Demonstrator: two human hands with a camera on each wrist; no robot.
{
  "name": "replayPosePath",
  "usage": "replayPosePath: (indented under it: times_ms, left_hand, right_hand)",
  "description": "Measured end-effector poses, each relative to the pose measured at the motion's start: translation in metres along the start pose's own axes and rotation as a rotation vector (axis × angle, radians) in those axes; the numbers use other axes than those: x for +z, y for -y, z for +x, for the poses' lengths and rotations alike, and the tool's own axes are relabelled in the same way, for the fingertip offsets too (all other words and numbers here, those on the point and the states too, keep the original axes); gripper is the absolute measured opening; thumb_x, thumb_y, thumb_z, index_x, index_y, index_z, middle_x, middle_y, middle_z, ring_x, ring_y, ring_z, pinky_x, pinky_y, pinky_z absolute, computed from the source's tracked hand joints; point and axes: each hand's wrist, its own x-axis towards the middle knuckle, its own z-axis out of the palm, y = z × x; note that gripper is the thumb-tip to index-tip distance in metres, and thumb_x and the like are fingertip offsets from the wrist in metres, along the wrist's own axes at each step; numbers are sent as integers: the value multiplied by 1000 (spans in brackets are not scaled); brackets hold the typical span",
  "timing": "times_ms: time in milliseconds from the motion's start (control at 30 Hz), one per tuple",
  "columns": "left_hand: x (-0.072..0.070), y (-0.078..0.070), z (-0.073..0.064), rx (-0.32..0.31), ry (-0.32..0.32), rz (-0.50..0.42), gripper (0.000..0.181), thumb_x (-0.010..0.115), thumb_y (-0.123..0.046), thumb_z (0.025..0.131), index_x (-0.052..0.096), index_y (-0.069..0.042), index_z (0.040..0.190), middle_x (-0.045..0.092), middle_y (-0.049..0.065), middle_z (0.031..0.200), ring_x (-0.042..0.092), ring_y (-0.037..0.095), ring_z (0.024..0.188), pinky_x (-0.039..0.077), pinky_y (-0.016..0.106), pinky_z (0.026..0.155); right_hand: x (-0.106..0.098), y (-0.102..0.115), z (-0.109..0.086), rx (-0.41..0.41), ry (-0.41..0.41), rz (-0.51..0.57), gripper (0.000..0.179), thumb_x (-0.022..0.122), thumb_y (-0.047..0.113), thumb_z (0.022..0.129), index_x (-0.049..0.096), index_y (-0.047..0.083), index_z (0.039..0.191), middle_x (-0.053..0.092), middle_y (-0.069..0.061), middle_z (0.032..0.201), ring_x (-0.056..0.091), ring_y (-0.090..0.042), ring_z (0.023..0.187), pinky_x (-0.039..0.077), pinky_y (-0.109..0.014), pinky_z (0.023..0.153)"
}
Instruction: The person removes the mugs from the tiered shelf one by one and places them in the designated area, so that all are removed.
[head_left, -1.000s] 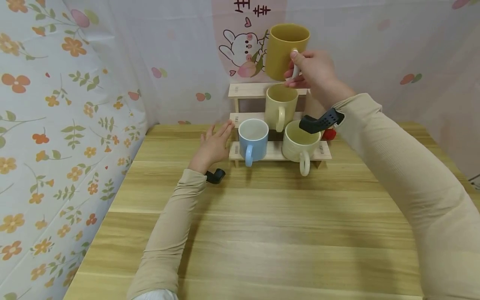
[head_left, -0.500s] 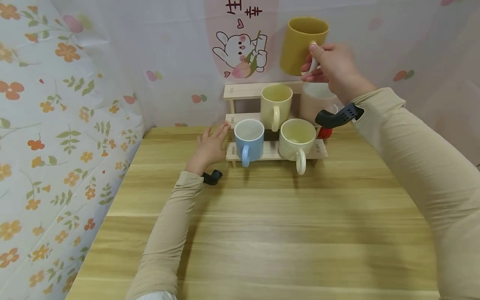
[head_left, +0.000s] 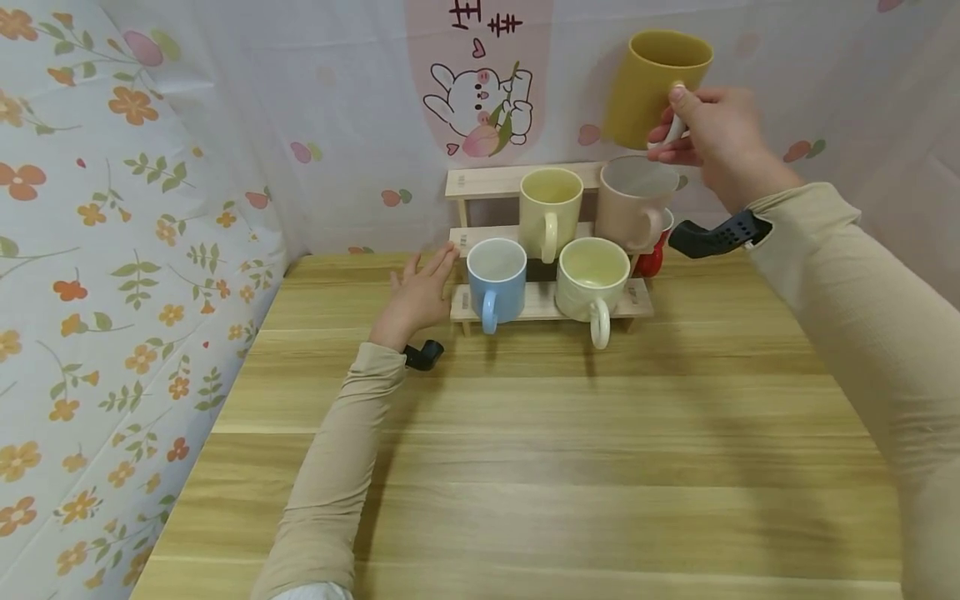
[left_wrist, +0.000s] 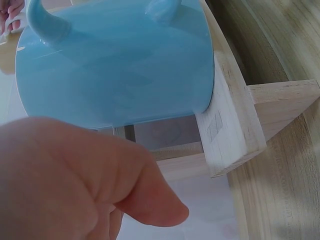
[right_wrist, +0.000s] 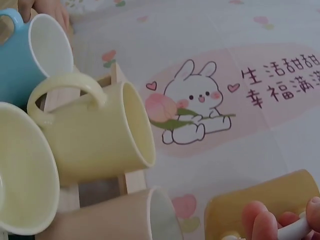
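My right hand (head_left: 731, 137) pinches the white handle of a mustard-yellow mug (head_left: 648, 100), held in the air above the right end of a three-tier wooden rack (head_left: 487, 179). The right wrist view shows the fingers (right_wrist: 262, 225) on that handle. At the rack's left end, the straight fingers of my left hand (head_left: 418, 296) touch the middle tier. Nearest to it is a light blue mug (head_left: 498, 287) on the lowest tier, close beyond the thumb in the left wrist view. A pale cream-green mug (head_left: 588, 287) shares that tier. Behind stand a pale yellow mug (head_left: 542, 221) and a pink mug (head_left: 626, 208).
Something red with a white rim (head_left: 651, 260) shows partly behind the pink mug's right side. Behind the rack hangs a white cloth (head_left: 345, 100) with a printed rabbit. Flowered cloth (head_left: 135, 333) borders the wooden table (head_left: 555, 467) on the left.
My right hand has carried the mustard-yellow mug to the right, uncovering the pink mug and the red object. The left hand stays at the rack while the head view shifts slightly.
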Motion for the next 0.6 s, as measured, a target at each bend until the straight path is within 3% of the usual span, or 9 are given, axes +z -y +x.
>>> replayPosePath:
  times_ms: [600]
  left_hand:
    - [2,1,3,-5,-2,19,73,48,-14,95,8,-25,155,1,-10,162,-1,43,145,-1,74,106]
  right_hand:
    - [-57,-24,0,44,-52,48,27,60,31,91,64,6,84,64,-5,62,66,-17,51,55,-22,52]
